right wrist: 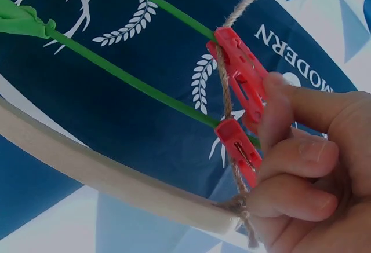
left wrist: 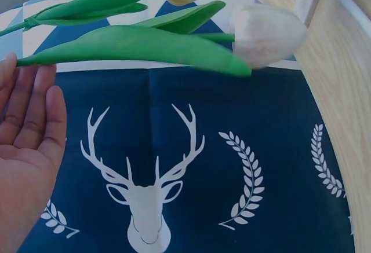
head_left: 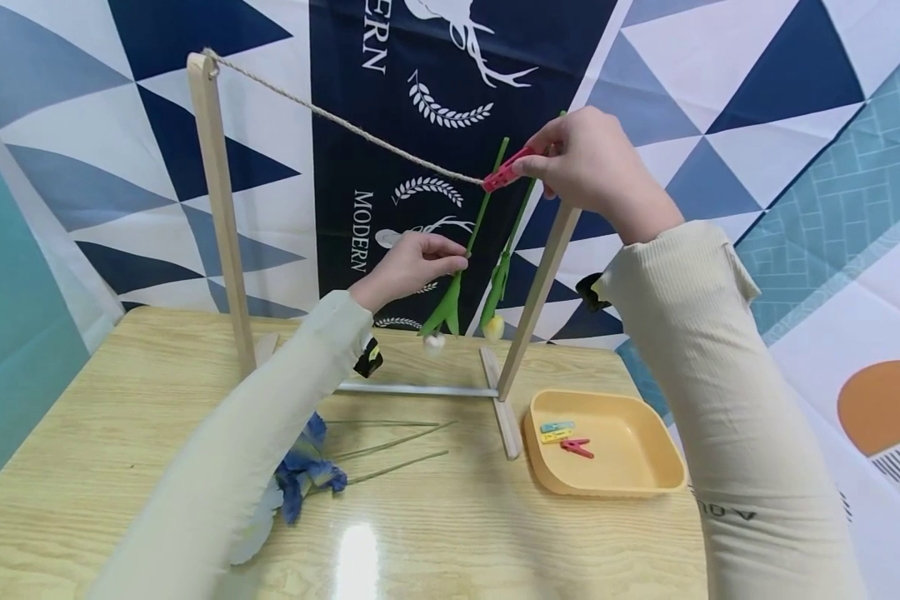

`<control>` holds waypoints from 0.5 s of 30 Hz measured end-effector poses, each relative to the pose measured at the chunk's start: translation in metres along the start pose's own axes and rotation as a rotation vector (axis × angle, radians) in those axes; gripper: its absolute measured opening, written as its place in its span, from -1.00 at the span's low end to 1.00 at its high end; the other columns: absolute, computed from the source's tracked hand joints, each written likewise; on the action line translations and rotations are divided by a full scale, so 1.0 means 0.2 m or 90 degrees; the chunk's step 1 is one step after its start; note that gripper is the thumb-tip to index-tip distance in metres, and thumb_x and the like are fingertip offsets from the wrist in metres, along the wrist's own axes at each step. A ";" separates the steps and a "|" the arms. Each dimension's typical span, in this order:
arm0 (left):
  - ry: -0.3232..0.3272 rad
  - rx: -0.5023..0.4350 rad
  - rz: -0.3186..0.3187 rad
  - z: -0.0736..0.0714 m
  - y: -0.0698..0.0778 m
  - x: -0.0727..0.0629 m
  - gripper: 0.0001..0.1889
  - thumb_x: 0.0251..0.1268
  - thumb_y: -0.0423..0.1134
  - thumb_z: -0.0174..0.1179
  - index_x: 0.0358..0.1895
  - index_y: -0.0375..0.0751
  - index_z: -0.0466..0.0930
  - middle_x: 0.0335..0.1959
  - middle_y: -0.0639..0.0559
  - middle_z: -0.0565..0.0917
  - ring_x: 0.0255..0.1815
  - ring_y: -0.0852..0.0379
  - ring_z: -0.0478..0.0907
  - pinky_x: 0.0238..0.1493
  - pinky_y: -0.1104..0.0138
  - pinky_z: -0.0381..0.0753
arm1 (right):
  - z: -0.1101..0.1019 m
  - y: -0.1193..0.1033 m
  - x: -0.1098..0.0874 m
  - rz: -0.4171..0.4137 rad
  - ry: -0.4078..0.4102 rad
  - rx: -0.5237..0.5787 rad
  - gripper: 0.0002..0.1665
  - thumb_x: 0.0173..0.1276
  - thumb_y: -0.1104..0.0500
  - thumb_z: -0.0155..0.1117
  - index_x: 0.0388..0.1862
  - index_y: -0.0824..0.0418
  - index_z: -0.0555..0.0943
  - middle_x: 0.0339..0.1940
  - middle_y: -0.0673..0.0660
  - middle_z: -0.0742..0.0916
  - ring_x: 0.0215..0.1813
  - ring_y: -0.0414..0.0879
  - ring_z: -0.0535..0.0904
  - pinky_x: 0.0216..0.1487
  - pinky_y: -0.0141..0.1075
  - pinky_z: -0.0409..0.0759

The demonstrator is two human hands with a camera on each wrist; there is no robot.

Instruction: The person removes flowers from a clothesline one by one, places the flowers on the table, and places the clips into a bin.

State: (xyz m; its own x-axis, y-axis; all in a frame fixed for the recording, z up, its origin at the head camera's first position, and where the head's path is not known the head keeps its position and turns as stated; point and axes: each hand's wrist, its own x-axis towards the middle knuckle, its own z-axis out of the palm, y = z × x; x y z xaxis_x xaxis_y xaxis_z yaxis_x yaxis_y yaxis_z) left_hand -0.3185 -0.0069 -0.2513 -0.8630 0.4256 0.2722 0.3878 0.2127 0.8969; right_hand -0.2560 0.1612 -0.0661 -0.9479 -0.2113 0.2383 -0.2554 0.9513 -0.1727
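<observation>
Left hand (head_left: 420,265): pinching white tulip (left wrist: 156,46) by its stem
Right hand (head_left: 596,160): pinching red clothespin (head_left: 502,173) at rope (head_left: 345,125)
Risk: possibly slipping loose from too shallow a bite

The posts (head_left: 221,192) are made of pale wood, planed smooth and left matt, while the rope (head_left: 345,126) is twisted from rough, fuzzy fibre. The red clothespins (right wrist: 236,61) are moulded in smooth, shiny plastic, and a metal spring (right wrist: 243,153) is seen in one. On the white tulip (left wrist: 266,36), smooth matt petals are joined by plastic-like leaves with a soft sheen. The blue flowers (head_left: 307,468) are formed from thin, crinkled, cloth-like material. The basin (head_left: 615,458) is moulded in smooth plastic. Bright glare is thrown back by the glossy, wood-grained tabletop (head_left: 555,542). The backdrop (left wrist: 191,224) is printed on matt cloth; the sleeves (head_left: 675,333) are cut from finely ribbed fabric.
</observation>
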 end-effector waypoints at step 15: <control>0.035 -0.027 -0.008 -0.09 -0.01 -0.08 -0.73 0.25 -0.23 0.22 -0.03 -0.25 0.64 -0.11 -0.10 0.70 -0.09 0.12 0.61 0.03 0.30 0.57 | -0.02 0.06 -0.01 -0.010 0.027 0.035 -0.55 0.29 -0.13 0.22 -0.19 0.23 0.70 -0.73 -0.01 0.45 -0.41 -0.07 0.32 -0.46 -0.27 0.28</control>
State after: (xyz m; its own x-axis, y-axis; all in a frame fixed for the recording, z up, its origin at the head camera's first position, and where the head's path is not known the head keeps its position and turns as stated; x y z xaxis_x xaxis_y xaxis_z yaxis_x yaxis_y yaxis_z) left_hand -0.3103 -0.0302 -0.2515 -0.8849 0.3734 0.2784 0.3633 0.1794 0.9142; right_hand -0.2562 0.1734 -0.0655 -0.9354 -0.2149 0.2807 -0.2810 0.9338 -0.2213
